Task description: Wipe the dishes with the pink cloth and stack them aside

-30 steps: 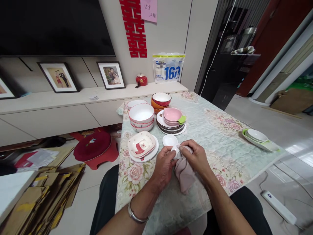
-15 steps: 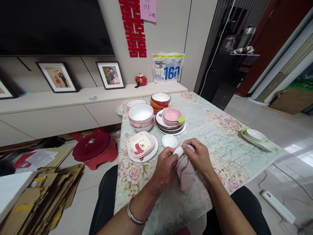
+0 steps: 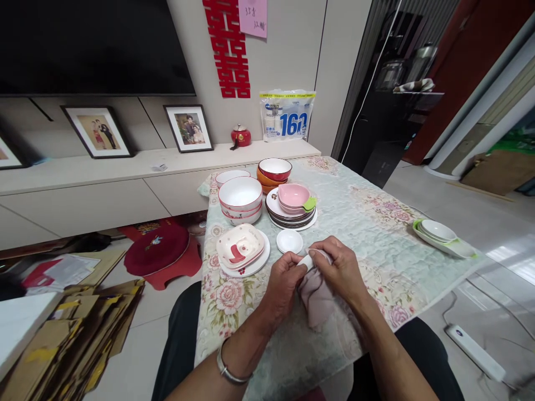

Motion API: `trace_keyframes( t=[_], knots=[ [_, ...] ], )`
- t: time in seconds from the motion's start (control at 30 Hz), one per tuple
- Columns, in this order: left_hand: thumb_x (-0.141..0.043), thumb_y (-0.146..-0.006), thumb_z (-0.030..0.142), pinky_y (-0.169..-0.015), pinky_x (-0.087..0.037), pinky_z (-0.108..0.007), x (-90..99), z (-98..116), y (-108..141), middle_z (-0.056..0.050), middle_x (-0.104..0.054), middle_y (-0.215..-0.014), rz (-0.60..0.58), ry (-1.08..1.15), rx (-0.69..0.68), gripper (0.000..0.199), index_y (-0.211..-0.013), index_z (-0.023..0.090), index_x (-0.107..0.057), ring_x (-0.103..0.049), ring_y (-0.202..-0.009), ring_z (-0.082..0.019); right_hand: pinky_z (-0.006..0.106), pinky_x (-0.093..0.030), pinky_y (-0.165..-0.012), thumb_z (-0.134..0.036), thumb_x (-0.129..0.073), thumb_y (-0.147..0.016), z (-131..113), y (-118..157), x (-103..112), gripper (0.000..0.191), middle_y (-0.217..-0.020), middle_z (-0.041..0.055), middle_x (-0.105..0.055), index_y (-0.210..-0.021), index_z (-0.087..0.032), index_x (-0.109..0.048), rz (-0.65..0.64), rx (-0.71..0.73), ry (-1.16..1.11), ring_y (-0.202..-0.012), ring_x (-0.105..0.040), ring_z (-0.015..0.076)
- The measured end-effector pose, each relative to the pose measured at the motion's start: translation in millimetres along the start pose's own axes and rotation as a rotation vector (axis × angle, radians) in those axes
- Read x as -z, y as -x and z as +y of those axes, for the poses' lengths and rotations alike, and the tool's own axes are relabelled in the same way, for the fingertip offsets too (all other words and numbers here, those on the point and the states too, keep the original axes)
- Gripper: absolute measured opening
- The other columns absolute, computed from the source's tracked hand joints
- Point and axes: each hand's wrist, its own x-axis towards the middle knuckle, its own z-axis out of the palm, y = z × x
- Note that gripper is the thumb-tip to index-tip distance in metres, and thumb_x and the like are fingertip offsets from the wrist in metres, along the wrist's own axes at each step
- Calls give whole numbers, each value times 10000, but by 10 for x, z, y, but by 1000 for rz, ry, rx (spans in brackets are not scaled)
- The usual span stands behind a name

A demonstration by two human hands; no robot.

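Near the front of the table, my left hand (image 3: 285,281) pinches a small white piece (image 3: 308,262), probably ceramic, whose full shape is hidden by fingers. My right hand (image 3: 339,266) grips a greyish-pink cloth (image 3: 316,298) against that piece's right side, and the cloth hangs below both hands. Just beyond my fingers lies a small white dish (image 3: 290,241). To its left, square patterned bowls (image 3: 240,247) rest on a white plate (image 3: 264,260). Behind it, pink bowls (image 3: 293,196) sit on stacked dark-rimmed plates (image 3: 291,221).
White bowls with red rims (image 3: 241,194) and red and orange bowls (image 3: 275,169) stand at the back left of the table (image 3: 376,234). Small dishes on a green-edged tray (image 3: 458,248) lie at the right edge. A red stool (image 3: 161,253) stands left.
The white piece has turned slightly between my fingers, and less of it shows. My right fingers have shifted a little left with the cloth. The other dishes have not moved.
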Motion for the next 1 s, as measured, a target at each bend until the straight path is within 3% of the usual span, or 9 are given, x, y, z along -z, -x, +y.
trace_keyframes(
  t=[0.17,0.33,0.6,0.8,1.0],
  knots=[
    [-732,-661,211,-546,-298,-228,23,-14,3,41,-537,-602,-46,3,9,150,-691,164,-593,-439,-564,-89,277,-444,-699,-203,-569,-899,-89,11,9,167,-783,27,-593,-874,-217,-733,-159,34,-15,-761,-597,170],
    [-726,-622,184,-535,-285,-223,2,1,5,53,-504,-573,7,-5,17,146,-653,161,-585,-393,-539,-76,292,-436,-718,-232,-564,-906,46,-28,55,153,-787,23,-625,-852,-210,-705,-113,-78,5,-777,-606,181],
    [-736,-594,194,-509,-276,-210,-23,44,20,66,-461,-547,36,48,44,178,-629,170,-563,-378,-515,-70,305,-451,-742,-261,-536,-924,32,-23,20,156,-835,36,-637,-875,-213,-677,-136,-14,7,-816,-616,193],
    [-754,-598,246,-602,-429,-250,-1,68,6,14,-587,-678,60,163,55,211,-648,175,-562,-531,-654,-129,320,-462,-747,-283,-544,-918,258,-28,-20,182,-833,36,-672,-857,-212,-700,-60,-128,-32,-829,-627,203],
    [-786,-596,243,-582,-427,-240,-10,71,13,18,-598,-669,45,183,89,230,-749,154,-640,-517,-614,-111,312,-469,-729,-285,-582,-916,128,0,-67,171,-800,37,-640,-935,-214,-736,-38,-12,-76,-796,-613,190]
  ],
)
